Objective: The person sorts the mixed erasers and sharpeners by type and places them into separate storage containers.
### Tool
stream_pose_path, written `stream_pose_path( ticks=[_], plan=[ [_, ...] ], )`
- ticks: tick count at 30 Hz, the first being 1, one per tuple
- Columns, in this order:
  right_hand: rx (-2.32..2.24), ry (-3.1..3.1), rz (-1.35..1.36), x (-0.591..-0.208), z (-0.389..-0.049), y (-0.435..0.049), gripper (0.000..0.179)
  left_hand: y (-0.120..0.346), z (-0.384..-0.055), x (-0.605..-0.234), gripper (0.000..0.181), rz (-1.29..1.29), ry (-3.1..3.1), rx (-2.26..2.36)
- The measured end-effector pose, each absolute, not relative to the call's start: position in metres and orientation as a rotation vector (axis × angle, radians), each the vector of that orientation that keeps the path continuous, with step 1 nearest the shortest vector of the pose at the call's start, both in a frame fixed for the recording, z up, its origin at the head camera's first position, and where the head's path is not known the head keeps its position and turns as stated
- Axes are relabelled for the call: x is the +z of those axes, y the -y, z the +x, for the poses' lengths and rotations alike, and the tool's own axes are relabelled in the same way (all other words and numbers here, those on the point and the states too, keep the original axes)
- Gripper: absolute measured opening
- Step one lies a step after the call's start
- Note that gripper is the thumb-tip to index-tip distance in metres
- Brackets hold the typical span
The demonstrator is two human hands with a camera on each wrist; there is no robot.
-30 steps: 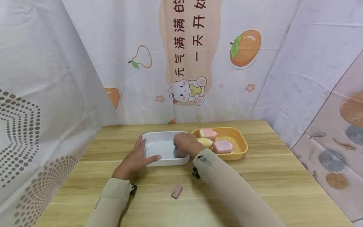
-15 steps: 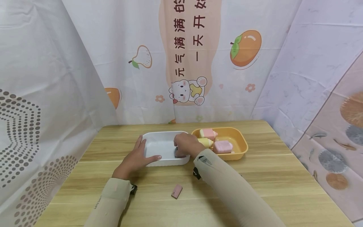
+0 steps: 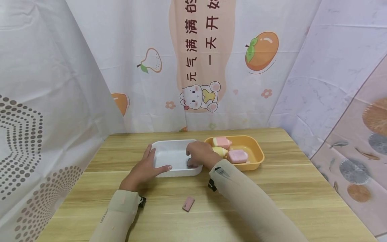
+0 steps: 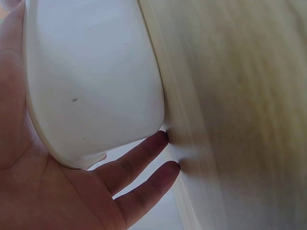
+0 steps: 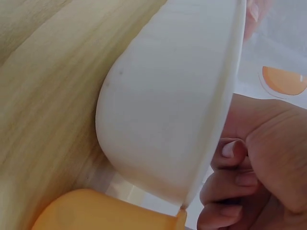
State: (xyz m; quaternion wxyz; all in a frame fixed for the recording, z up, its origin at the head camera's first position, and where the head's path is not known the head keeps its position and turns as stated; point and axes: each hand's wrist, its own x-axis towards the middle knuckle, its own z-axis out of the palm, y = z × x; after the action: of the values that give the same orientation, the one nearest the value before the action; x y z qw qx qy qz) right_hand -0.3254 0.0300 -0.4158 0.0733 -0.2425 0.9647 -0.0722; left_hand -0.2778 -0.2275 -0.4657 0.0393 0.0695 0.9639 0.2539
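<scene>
Right hand (image 3: 199, 154) is down inside the white tray (image 3: 169, 158), at its right end, and this looks like the placing or adjusting of something small on the tray floor. The left hand (image 3: 146, 168) braces the left end, fingers spread wide, thumb along the near rim; a steadying hold, by the look of it, not a lift.

Now the right grip: fingers curled and bunched, a small greyish patch (image 3: 189, 163) at the tips, but whether that's a pinched piece or one let go, I can't tell; the hand hides it.

What's called for next, I'd judge, is a clean release and a lift clear of the rim, with the tray kept steady.

The tray itself: smooth, glossy white, round-cornered, shallow, flat on the bench (image 3: 163, 222), a few specks on its outer wall. Nearer, a dusty-pink block (image 3: 188, 204) lies flat and angled, dark mark at its left side, untouched. Just right of the tray, the yellow tray (image 3: 257, 165) carries pink, yellow and mauve bottles.
</scene>
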Motion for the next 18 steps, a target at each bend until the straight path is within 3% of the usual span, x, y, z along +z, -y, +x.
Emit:
stream_pose_path(
  ticks=[18],
  plan=[
    [-0.383, -2.987, -0.858, -0.416, -0.304, -0.046, 0.025, 0.227, -0.279, -0.468, 0.133, 0.203, -2.950, 0.786]
  ],
)
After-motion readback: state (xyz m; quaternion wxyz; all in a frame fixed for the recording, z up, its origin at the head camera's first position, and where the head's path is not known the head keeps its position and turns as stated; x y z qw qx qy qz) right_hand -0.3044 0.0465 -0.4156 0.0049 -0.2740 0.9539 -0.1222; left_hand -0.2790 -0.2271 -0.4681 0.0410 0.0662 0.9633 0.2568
